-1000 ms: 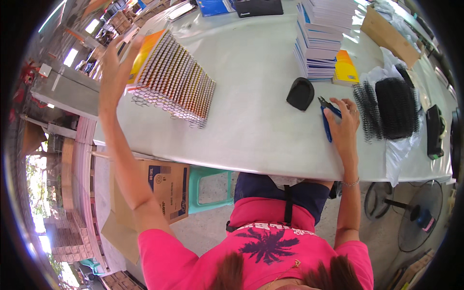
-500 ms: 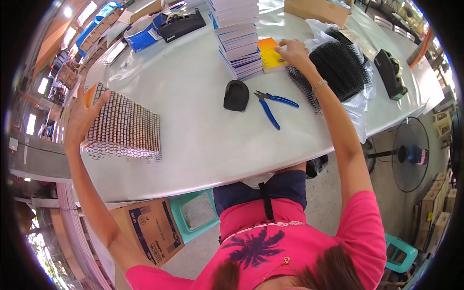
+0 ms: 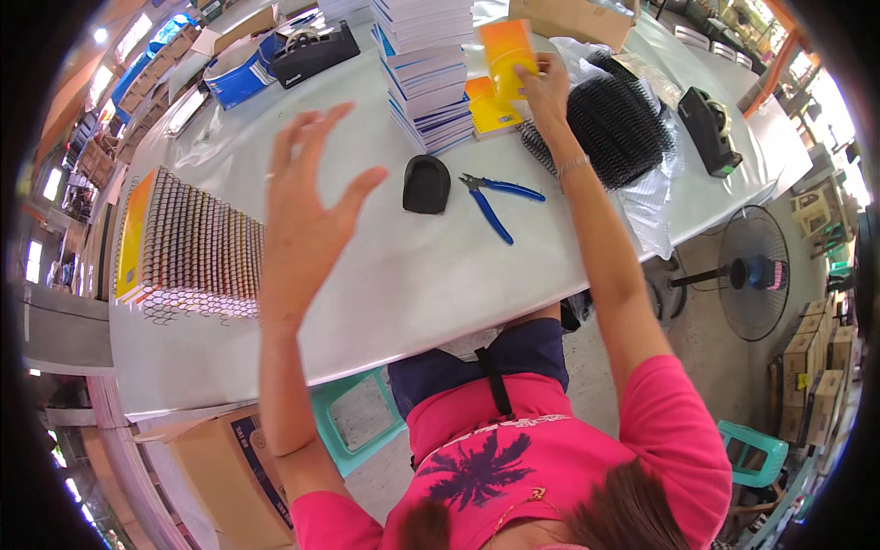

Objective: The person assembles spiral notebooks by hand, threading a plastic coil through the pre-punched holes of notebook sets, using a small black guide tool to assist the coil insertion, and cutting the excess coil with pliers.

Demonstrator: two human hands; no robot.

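My right hand (image 3: 546, 87) pinches the edge of a yellow-orange notebook (image 3: 507, 57), lifted above a short stack of like notebooks (image 3: 493, 112). Fingers spread, my left hand (image 3: 312, 197) hangs over the table with nothing in it. To its left stands a row of notebooks with dark wire coils (image 3: 202, 243), a yellow cover at its outer end. Between my arms lie blue-handled cutters (image 3: 500, 197) with their handles apart, and a small black rounded block (image 3: 426, 185). Beside my right wrist, a heap of black wire coils (image 3: 616, 128) rests on clear plastic wrap.
A tall pile of white-paged booklets (image 3: 426, 82) rises at the table's far middle. Tape dispensers stand at the right (image 3: 710, 133) and far left (image 3: 314, 53), the latter by a blue box (image 3: 240, 78). A cardboard box (image 3: 573, 20) sits at the back. A fan (image 3: 747, 273) stands off the right edge.
My left hand has let go of the coiled notebook row and moved right, opening. My right hand has raised a yellow-orange notebook off the short stack. The view has shifted slightly.
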